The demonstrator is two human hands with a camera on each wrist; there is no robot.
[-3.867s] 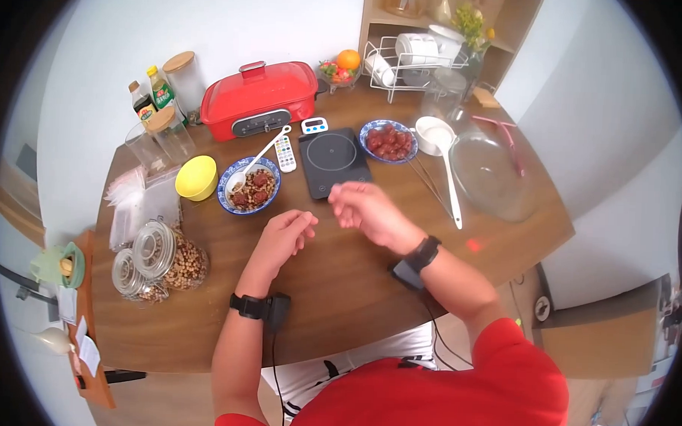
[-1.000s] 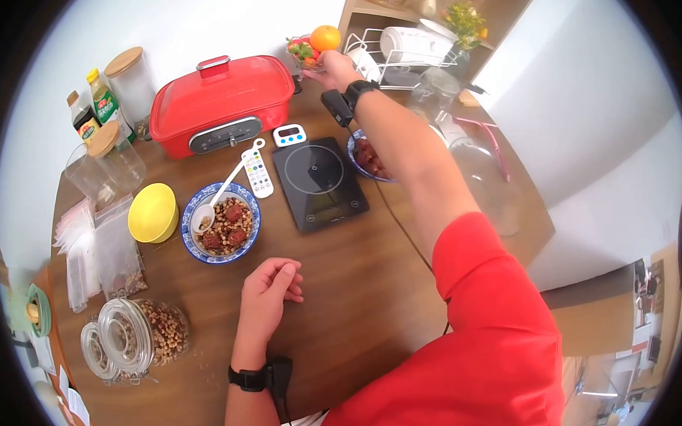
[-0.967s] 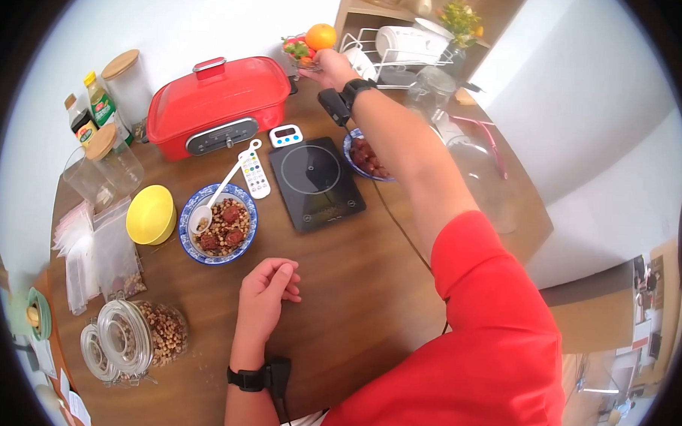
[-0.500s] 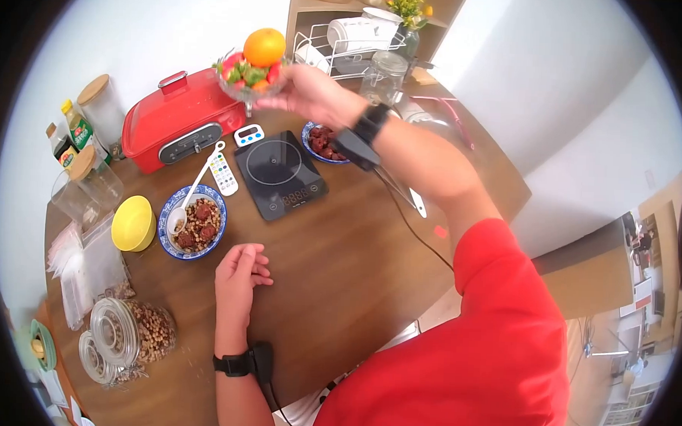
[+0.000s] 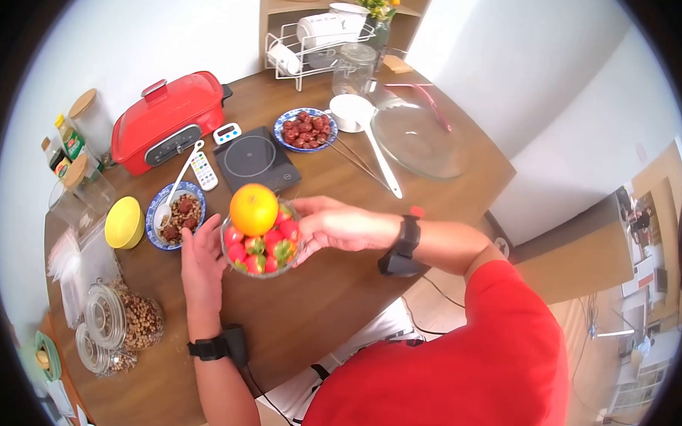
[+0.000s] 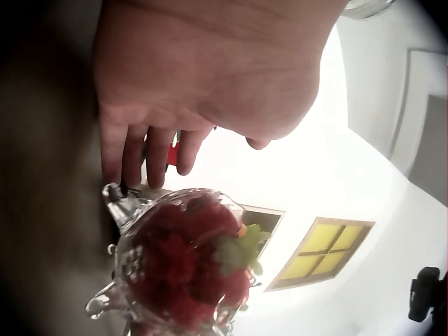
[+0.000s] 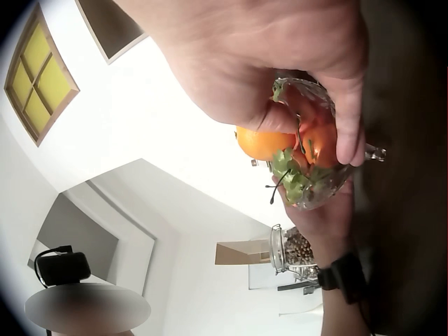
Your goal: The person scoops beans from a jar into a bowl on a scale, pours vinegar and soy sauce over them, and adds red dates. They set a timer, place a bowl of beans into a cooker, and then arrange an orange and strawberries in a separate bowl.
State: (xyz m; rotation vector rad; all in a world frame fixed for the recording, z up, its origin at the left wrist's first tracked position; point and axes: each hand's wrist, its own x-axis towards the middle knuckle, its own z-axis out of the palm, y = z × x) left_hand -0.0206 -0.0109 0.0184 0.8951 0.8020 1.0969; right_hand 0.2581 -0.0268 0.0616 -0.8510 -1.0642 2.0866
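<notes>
In the head view my right hand (image 5: 337, 224) grips the side of a clear glass fruit bowl (image 5: 264, 273) held over the near part of the table. Its thumb and fingers curl round the glass in the right wrist view. Strawberries (image 5: 257, 248) with green leaves fill the bowl, and an orange (image 5: 253, 210) sits on top. My left hand (image 5: 202, 264) is at the bowl's left side, palm towards it. The left wrist view shows its fingers (image 6: 161, 157) straight, just beyond the glass, and small glass feet (image 6: 115, 203) under the bowl.
Behind stand a blue-rimmed bowl with a spoon (image 5: 177, 216), a yellow bowl (image 5: 124, 223), a black induction cooker (image 5: 256, 159) and a red electric cooker (image 5: 169, 121). Glass jars (image 5: 123, 316) are at left. A bowl of dates (image 5: 306, 129) and a large glass dish (image 5: 419, 137) are farther right.
My right hand has taken hold of the fruit bowl by the dish rack and brought it towards me, down to the left. My left hand has opened up beside it. The head view has shifted.
</notes>
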